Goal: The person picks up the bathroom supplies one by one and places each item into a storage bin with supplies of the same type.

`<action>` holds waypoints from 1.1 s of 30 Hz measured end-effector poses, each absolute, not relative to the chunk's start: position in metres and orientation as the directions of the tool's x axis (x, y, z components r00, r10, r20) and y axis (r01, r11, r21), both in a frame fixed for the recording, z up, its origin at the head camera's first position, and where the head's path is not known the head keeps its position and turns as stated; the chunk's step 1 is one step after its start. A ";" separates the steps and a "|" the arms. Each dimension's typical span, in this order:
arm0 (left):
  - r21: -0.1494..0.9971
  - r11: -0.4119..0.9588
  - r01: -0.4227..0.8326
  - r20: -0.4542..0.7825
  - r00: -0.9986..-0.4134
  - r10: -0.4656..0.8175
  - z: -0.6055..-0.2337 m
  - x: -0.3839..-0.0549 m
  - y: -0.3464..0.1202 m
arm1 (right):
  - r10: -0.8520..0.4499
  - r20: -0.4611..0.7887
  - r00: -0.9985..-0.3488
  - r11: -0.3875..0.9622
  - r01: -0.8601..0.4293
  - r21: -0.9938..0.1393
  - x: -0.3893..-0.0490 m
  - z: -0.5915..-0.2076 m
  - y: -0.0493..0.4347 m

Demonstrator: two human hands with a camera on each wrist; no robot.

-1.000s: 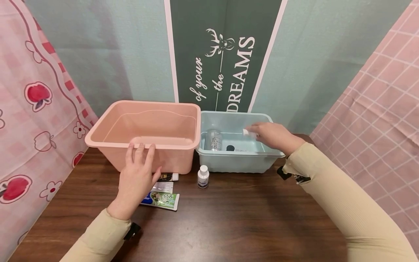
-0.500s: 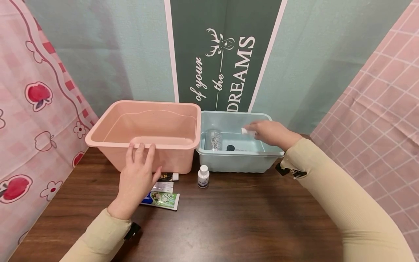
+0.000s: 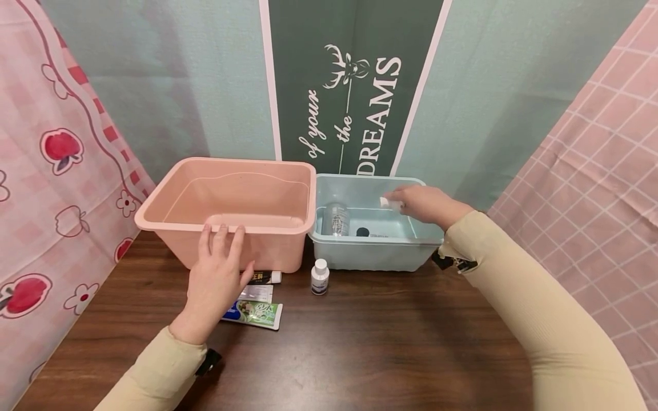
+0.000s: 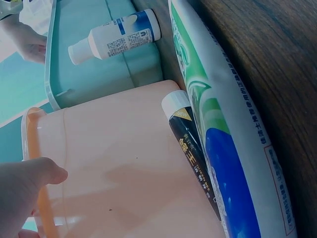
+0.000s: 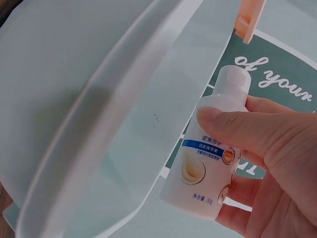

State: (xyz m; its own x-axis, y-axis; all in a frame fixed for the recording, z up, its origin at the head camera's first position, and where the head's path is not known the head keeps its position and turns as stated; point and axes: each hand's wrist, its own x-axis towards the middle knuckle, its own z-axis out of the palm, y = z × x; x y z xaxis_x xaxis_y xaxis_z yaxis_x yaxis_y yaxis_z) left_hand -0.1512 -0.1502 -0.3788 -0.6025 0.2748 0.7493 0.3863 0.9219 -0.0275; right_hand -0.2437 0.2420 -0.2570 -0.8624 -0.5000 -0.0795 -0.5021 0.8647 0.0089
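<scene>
My right hand (image 3: pixel 425 204) grips a small white bottle (image 5: pixel 205 158) with a white cap and a blue band on its label. It is held over the back right part of the light blue bin (image 3: pixel 375 254). Inside that bin lie a clear bottle (image 3: pixel 336 220) and, beside it, a thing with a black cap (image 3: pixel 362 232), mostly hidden by the front wall. My left hand (image 3: pixel 213 285) rests on the front of the pink bin (image 3: pixel 280 251), fingertips at its near rim and thumb apart.
A second small white bottle (image 3: pixel 320 278) stands upright before the bins. Near my left hand lie a black tube (image 3: pixel 264 278), a pale packet (image 3: pixel 257 293) and a green and blue tube (image 3: pixel 254 314), each partly covered. Curtains stand behind and at both sides of the wooden table (image 3: pixel 370 348).
My right hand has shifted slightly left and toward the back, still holding the small white bottle above the blue bin. My left hand has stayed on the pink bin's rim.
</scene>
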 end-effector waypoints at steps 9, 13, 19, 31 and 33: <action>-0.024 0.923 0.384 0.743 -0.611 0.274 -0.378 -0.151 -0.149 | -0.555 -0.060 -0.830 0.832 -0.555 -0.017 -0.256 -0.258 0.245; -0.023 0.923 0.383 0.741 -0.614 0.273 -0.378 -0.150 -0.149 | -0.562 -0.057 -0.825 0.827 -0.562 -0.021 -0.262 -0.258 0.246; -0.019 0.924 0.381 0.740 -0.616 0.270 -0.377 -0.150 -0.149 | -0.542 -0.076 -0.837 0.840 -0.540 -0.042 -0.269 -0.256 0.247; -0.012 0.929 0.370 0.734 -0.628 0.259 -0.378 -0.149 -0.150 | -0.499 -0.109 -0.860 0.867 -0.495 -0.059 -0.282 -0.257 0.248; -0.010 0.928 0.372 0.736 -0.626 0.258 -0.378 -0.149 -0.149 | -0.501 -0.103 -0.859 0.865 -0.497 -0.066 -0.283 -0.257 0.249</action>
